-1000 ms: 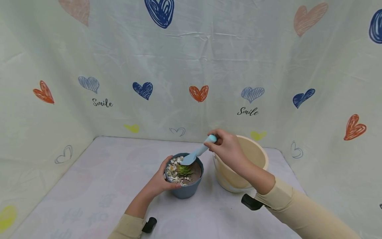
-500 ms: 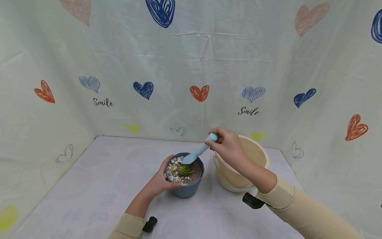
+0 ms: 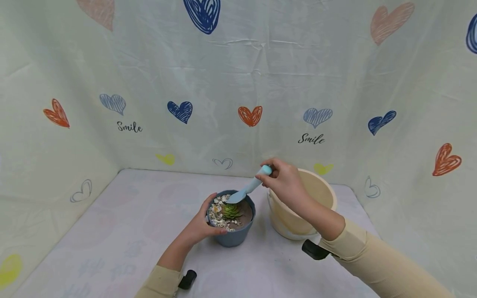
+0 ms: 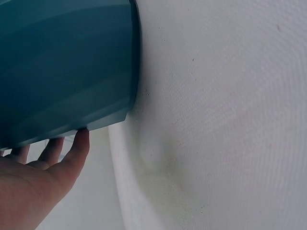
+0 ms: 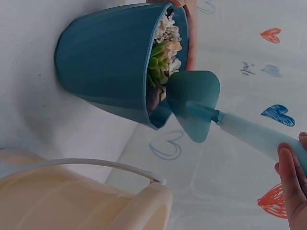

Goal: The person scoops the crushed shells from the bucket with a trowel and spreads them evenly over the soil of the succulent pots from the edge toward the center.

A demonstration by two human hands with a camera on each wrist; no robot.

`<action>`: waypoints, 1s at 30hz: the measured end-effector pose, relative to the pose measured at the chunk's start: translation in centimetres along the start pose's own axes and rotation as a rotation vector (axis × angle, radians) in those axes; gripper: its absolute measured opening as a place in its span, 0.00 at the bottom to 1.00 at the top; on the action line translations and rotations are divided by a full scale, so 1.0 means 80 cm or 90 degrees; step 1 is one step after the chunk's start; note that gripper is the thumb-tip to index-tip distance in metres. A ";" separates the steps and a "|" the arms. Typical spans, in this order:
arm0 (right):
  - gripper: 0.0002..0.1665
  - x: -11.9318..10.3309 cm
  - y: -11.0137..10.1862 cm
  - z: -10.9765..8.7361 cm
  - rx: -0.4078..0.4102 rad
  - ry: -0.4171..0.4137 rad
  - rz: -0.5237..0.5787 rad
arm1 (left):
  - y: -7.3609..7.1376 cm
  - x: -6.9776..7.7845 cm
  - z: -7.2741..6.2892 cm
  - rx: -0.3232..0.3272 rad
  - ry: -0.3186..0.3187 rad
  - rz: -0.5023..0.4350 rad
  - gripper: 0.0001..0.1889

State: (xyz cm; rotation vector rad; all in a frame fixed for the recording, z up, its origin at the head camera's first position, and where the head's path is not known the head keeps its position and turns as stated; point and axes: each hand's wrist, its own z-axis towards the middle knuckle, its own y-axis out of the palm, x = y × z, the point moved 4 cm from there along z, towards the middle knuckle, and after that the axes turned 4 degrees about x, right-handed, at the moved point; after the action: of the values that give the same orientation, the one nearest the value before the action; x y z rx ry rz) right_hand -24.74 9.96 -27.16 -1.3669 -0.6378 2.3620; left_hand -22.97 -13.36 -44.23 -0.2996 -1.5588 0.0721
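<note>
A blue flower pot (image 3: 232,239) stands on the table in the head view, holding brown soil, a green succulent (image 3: 231,211) and white pebbles (image 3: 219,216) over its left half. My left hand (image 3: 199,225) grips the pot's left side, thumb at the front and fingers round the back. In the left wrist view its fingertips touch the pot wall (image 4: 67,72). With my right hand (image 3: 285,184) I hold a light blue trowel (image 3: 255,184) by the handle. The trowel's blade (image 5: 194,100) is tilted down over the pot's opening, right above the succulent.
Just right of the pot stands a cream bucket (image 3: 287,223) with a white handle (image 5: 86,162), partly hidden behind my right forearm. A white cloth covers the table (image 3: 141,231). Behind it hangs a curtain (image 3: 208,70) printed with hearts.
Almost nothing differs. The whole head view shifts slightly, while both hands, the trowel and the pot keep their places relative to each other.
</note>
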 end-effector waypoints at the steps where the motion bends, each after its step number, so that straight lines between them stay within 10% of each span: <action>1: 0.15 0.000 0.000 0.000 0.001 0.003 0.001 | 0.000 0.000 0.000 -0.001 0.001 0.000 0.61; 20: 0.15 0.002 -0.011 -0.004 0.009 0.024 0.007 | 0.003 0.002 0.001 -0.005 0.002 -0.001 0.62; 30: 0.17 0.011 -0.058 -0.021 0.039 0.015 -0.007 | -0.003 0.004 0.002 -0.017 0.014 0.048 0.63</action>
State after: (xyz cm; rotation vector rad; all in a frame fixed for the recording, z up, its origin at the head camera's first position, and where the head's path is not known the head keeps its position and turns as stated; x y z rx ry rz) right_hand -23.37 14.68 -26.08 -1.3600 -0.5594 2.3337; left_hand -23.12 -13.53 -43.84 -0.3783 -1.5275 0.1063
